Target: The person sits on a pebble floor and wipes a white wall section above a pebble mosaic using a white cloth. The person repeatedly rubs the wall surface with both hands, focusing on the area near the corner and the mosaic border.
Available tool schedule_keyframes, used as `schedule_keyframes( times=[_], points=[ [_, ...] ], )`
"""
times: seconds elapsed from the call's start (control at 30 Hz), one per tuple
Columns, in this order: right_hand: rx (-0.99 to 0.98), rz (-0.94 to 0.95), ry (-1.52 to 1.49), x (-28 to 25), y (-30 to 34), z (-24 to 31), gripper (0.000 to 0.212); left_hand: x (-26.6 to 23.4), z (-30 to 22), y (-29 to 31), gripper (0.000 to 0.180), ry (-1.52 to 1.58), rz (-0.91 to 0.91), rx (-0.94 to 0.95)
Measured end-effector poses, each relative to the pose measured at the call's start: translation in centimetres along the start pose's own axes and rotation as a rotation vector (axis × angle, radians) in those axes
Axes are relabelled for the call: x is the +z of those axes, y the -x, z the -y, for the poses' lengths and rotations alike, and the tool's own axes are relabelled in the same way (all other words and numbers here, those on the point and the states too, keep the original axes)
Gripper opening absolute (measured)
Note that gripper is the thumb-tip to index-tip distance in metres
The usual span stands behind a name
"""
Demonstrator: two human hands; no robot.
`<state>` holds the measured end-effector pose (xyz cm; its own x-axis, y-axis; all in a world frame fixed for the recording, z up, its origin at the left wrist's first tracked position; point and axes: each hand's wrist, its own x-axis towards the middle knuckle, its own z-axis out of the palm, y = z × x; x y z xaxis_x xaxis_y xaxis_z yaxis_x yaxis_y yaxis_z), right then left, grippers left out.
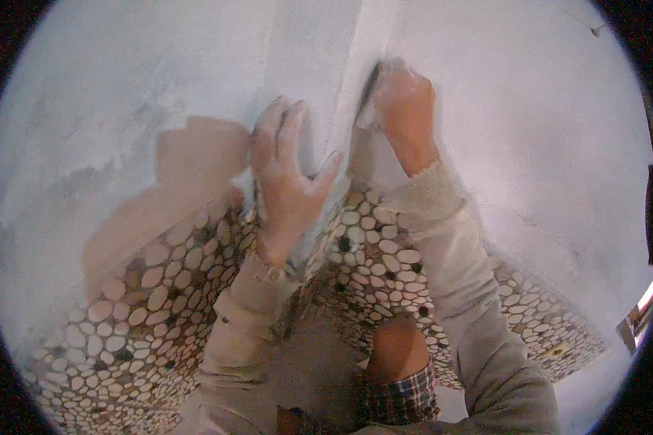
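Note:
My left hand [290,174] lies with its fingers stretched and its thumb apart, touching the pale wall on the left side of a vertical raised strip [312,65]. It holds nothing. White dust coats its fingers. Higher up and to the right, my right hand [405,101] is closed in a fist against the wall, just right of the strip. In it is a thin flat piece [368,109], pale with a dark edge, which is mostly hidden by the fingers. Its exact kind does not show.
Below the pale wall [544,130] runs a band of pebble tiles [152,297] on both sides of the corner. A bare knee [397,348] and plaid shorts [403,395] show low in the middle. Shadows of my arms fall on the wall at left.

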<state>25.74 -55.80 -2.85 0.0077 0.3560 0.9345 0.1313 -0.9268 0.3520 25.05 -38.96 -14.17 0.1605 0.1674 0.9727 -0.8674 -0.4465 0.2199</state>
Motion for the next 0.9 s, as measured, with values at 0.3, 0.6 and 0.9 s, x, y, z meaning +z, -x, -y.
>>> schedule_keyframes(
  times=[0.3,0.6,0.9],
  points=[
    [0.057,0.124,0.214,-0.5,-0.8,0.1,0.037,0.1,-0.7,-0.1,0.074,0.031,0.008,-0.040],
    [-0.056,0.115,0.213,-0.7,-2.4,-2.1,0.032,0.8,-0.4,0.6,0.073,0.045,0.013,-0.079],
    [-0.138,0.176,0.217,-0.6,1.4,-1.0,0.035,0.6,0.1,-0.1,0.074,0.056,-0.038,0.003]
  ],
)
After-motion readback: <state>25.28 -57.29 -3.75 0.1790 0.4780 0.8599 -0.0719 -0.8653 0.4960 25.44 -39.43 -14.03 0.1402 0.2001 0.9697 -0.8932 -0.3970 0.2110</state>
